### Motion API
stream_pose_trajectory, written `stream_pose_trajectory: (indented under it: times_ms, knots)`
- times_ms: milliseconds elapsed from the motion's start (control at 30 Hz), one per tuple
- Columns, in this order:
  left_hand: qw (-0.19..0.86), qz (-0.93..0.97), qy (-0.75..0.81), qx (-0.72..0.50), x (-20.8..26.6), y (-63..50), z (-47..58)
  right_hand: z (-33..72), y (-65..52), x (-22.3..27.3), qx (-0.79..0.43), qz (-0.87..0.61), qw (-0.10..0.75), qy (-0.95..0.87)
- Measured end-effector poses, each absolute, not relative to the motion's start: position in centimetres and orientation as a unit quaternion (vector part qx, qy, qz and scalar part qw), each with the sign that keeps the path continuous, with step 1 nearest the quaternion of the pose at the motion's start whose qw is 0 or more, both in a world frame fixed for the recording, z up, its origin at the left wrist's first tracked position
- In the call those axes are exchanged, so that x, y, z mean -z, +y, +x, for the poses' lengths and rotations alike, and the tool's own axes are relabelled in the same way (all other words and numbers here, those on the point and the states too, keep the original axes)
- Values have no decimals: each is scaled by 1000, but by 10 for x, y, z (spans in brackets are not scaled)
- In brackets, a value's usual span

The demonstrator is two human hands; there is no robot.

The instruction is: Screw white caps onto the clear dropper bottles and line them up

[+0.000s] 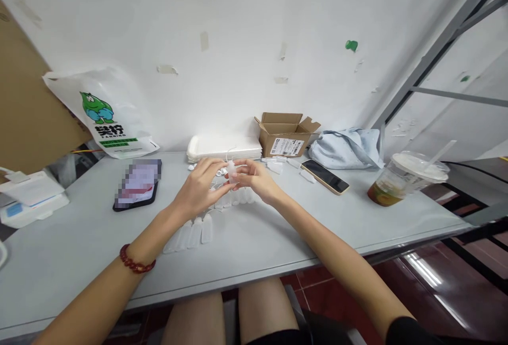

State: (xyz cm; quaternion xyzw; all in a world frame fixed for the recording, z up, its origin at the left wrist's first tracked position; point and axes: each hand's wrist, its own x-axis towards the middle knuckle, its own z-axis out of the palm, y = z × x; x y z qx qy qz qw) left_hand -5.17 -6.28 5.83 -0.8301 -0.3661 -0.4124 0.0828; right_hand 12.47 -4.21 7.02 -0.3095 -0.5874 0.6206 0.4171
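Note:
Both of my hands meet above the middle of the table around a small translucent plastic bottle (231,169) with a thin white strap or tip at its top. My left hand (202,185) pinches it from the left, thumb pointing at its lower part. From the right, the fingers of my right hand (251,176) close on the same bottle. Beneath the hands lies a row of similar bottles (238,197), partly hidden. Nearer to me, several more translucent bottles (194,234) lie side by side. Small white caps (220,172) lie just behind my left hand.
Behind stand a stack of white sheets (224,147) and an open cardboard box (283,136). To the right are loose bottles (274,165), a phone (325,176), a light blue cloth bag (347,149) and a drink cup (408,175). Another phone (138,183) and a plastic bag (107,112) are left.

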Motion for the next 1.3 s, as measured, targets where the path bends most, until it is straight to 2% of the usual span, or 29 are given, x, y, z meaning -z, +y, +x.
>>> stream_pose_trajectory:
  times_ms: [300,500,567,700,867,1000,1100,1300]
  knots:
    - [59,-849,-347,394,-63,-64,-53,127,-44,-73,-654,-323,387,-563]
    - [45,-849,-340,401,-58,-80,-57,128,-46,-73,-672,-320,294,-599]
    - [31,-856,-342,387,-57,-91,-61,125,-49,-70,-651,-324,268,-632]
    - [-22,-879,-349,323,-56,-115,-70,117,-62,-64,-533,-345,226,-739]
    - [-89,-888,-373,252,-53,-134,-73,121,-70,-69,-493,-314,113,-804]
    - [-109,-895,-376,213,-50,-139,-69,126,-64,-71,-491,-306,-3,-815]
    - [-114,-899,-379,186,-49,-140,-68,127,-60,-71,-478,-292,-55,-826]
    - [-98,-899,-398,154,-51,-137,-68,126,-60,-74,-456,-277,-41,-845]
